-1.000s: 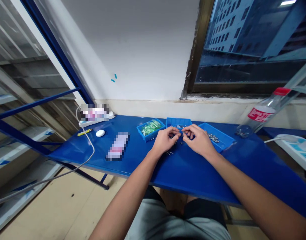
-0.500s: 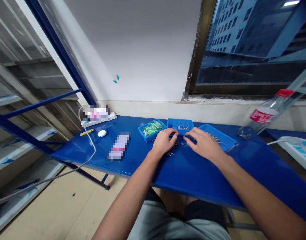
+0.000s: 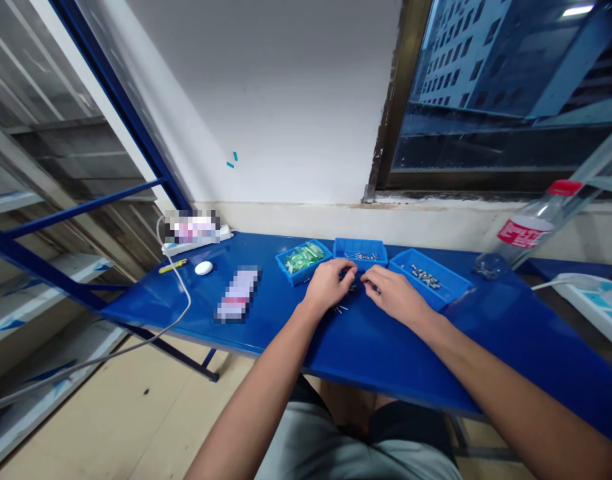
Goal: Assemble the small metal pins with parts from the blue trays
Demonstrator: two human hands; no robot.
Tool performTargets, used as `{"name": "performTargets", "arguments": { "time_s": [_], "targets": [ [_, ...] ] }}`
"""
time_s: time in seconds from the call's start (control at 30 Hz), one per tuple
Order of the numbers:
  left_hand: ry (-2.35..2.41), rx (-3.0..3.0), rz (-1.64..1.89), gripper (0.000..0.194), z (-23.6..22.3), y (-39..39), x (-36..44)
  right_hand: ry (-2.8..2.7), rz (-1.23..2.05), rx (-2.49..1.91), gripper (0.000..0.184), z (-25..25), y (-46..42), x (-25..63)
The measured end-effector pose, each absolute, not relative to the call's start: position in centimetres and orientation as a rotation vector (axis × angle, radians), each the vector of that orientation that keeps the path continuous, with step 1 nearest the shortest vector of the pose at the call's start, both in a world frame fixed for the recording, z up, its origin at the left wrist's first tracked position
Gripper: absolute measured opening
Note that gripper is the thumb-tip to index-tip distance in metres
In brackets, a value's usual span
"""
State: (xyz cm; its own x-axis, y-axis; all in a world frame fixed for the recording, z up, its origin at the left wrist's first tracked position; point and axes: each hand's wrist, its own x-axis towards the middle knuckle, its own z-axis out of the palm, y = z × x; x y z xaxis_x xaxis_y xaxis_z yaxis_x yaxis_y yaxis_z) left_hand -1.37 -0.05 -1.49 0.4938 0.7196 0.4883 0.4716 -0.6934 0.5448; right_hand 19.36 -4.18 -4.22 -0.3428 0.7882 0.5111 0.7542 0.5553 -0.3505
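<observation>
My left hand (image 3: 329, 283) is curled over a small heap of metal screws (image 3: 341, 309) on the blue table; its fingertips are bent inward and what they hold is hidden. Just to its right, my right hand (image 3: 393, 291) has thumb and fingers pinched together, and anything between them is too small to make out. Behind the hands stand three blue trays. Green-wrapped pieces fill the left tray (image 3: 292, 279). The middle tray (image 3: 360, 244) has long thin screws or pins in it. Short metal pieces (image 3: 426, 277) lie in the right tray (image 3: 453, 295).
A clear bottle (image 3: 526, 230) with a red cap leans at the right rear. On the left are a blurred-out flat object (image 3: 239, 295), a white rounded object (image 3: 203, 268), a yellow cutter (image 3: 173, 266) and a cable (image 3: 189, 293) over the table edge. A wall and window stand behind.
My right hand has moved left, away from the right tray and closer to my left hand, and its fingers have drawn together. My left hand stays almost where it was.
</observation>
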Motion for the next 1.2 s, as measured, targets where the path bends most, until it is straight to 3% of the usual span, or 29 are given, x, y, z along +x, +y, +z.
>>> {"name": "performTargets", "arguments": {
  "time_s": [0.17,0.3,0.5,0.83,1.0,1.2],
  "targets": [
    [0.932,2.397,0.996,0.021,-1.5,-0.3,-1.3,-1.708,0.304,-1.199,0.012,-3.3,-4.5,18.8],
    [0.871,2.377,0.958,0.022,-1.5,-0.4,-1.2,-1.504,0.546,-1.151,0.021,-3.4,-4.4,18.4],
    [0.926,2.238,1.020,0.022,-1.4,-0.1,-1.3,-1.444,0.644,-1.164,0.031,-3.9,-4.3,18.2],
    [0.907,2.165,1.063,0.017,-1.6,0.0,-1.1,-1.670,0.248,-1.252,0.011,-3.1,-4.5,18.4],
    [0.856,2.118,1.066,0.025,-1.7,0.0,-1.0,-1.648,0.277,-1.216,0.026,-3.1,-4.4,18.1],
    [0.907,2.197,0.992,0.033,-1.3,-0.5,-1.3,-1.649,0.346,-1.229,0.017,-3.3,-4.2,18.3]
  ]
}}
